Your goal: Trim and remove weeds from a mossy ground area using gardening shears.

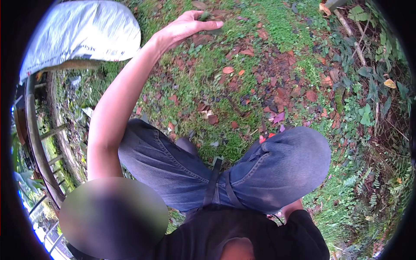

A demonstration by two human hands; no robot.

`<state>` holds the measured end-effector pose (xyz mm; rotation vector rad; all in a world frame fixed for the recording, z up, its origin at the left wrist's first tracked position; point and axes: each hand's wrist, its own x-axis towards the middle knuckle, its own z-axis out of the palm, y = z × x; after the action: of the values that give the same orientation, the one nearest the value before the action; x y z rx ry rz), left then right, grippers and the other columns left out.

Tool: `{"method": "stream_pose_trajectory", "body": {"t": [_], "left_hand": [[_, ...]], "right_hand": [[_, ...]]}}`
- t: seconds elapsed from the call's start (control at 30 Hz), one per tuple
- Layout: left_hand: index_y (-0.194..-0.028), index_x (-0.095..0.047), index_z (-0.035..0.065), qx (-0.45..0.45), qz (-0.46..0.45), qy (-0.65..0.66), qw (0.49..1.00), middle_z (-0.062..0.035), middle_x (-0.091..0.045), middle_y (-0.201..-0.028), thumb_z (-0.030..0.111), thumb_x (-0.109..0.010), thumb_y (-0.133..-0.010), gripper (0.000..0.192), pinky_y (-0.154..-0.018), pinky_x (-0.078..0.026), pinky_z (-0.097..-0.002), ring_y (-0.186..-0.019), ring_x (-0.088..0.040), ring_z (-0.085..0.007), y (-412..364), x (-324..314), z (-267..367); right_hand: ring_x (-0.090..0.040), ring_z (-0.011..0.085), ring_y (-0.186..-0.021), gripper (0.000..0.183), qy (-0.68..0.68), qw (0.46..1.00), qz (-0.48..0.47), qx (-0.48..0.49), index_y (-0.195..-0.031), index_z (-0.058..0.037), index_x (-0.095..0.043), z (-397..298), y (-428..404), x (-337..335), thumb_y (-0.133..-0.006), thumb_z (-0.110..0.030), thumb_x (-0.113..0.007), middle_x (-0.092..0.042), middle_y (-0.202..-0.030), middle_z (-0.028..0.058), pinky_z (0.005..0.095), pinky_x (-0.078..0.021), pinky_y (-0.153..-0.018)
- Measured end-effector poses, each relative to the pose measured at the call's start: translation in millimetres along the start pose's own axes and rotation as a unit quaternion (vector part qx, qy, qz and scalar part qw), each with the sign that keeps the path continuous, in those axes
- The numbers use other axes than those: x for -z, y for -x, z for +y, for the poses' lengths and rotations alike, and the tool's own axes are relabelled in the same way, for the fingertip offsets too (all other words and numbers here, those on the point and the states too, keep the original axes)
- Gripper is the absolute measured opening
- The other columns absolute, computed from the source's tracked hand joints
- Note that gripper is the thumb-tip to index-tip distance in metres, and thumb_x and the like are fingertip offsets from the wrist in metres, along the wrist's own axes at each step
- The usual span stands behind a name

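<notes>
My left arm reaches forward over mossy ground (pixel 208 78). In my left hand (pixel 182 27), between thumb and fingers, are a few leaves (pixel 205 16), green and brownish. Below that hand, reddish-brown dry leaves (pixel 228 70) are scattered through the low green plants. My right hand is out of view; a short stretch of my right forearm (pixel 292 208) shows beside my right thigh. Pink petals or leaves (pixel 278 117) lie on the ground in front of my right knee (pixel 302 146), with a small red thing (pixel 271 135) at its edge.
A large white sack (pixel 94 32) bearing print is at the upper left, by a wooden edge (pixel 71 65). Weathered rails (pixel 35 117) run down the left side. Along the right stand vines (pixel 373 84), thin sticks (pixel 351 32) and ferns (pixel 372 191).
</notes>
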<state>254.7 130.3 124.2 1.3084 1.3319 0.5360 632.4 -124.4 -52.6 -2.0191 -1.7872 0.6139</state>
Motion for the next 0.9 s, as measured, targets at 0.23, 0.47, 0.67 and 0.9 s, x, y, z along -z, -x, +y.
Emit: {"method": "stream_pose_trajectory", "body": {"t": [0.23, 0.47, 0.67, 0.9], "left_hand": [[-0.105, -0.068, 0.0094, 0.012, -0.02, 0.016, 1.0, -0.0033, -0.071, -0.089, 0.028, -0.07, -0.087, 0.025, -0.066, -0.05, -0.0237, -0.076, -0.064, -0.0085, 38.1, 29.9, -99.2], [-0.107, -0.07, 0.0136, -0.029, -0.069, -0.02, 0.997, 0.003, -0.067, -0.082, 0.025, -0.071, -0.086, 0.024, -0.059, -0.046, -0.0235, -0.068, -0.055, -0.0057, 38.3, -5.4, -81.3], [-0.099, -0.064, 0.0065, 0.009, 0.021, 0.067, 0.998, 0.0041, -0.05, -0.065, 0.025, -0.054, -0.093, 0.022, -0.049, -0.031, -0.0227, -0.053, -0.038, -0.0058, 47.3, -19.1, -89.4], [-0.082, -0.062, 0.0085, 0.032, -0.007, 0.012, 0.999, 0.0049, -0.047, -0.061, 0.034, -0.056, -0.094, 0.029, -0.05, -0.033, -0.0223, -0.054, -0.043, -0.005, 76.6, 11.5, -116.3]], "right_hand": [[-0.05, 0.0283, -0.055, 0.041, 0.021, 0.999, 0.031, 0.022, -0.072, -0.0039, -0.053, -12.5, 34.2, -16.1, -0.071, -0.035, -0.08, -0.049, -0.064, 0.0096, 0.0386, -0.0419, -0.054], [-0.046, 0.0289, -0.054, 0.036, 0.008, 0.995, 0.093, 0.037, -0.073, -0.0019, -0.05, -16.3, 52.0, -21.0, -0.067, -0.018, -0.082, -0.045, -0.066, 0.0099, 0.0371, -0.0398, -0.052], [-0.047, 0.0283, -0.052, 0.04, -0.002, 0.992, 0.118, 0.035, -0.068, -0.0029, -0.048, -25.1, 53.4, -26.7, -0.066, -0.021, -0.084, -0.046, -0.064, 0.0092, 0.0383, -0.0402, -0.051], [-0.043, 0.0172, -0.049, 0.033, -0.085, 0.992, 0.093, 0.008, -0.07, -0.0022, -0.05, -28.5, 50.3, -27.1, -0.074, -0.015, -0.08, -0.047, -0.059, 0.0071, 0.0321, -0.039, -0.05]]}}
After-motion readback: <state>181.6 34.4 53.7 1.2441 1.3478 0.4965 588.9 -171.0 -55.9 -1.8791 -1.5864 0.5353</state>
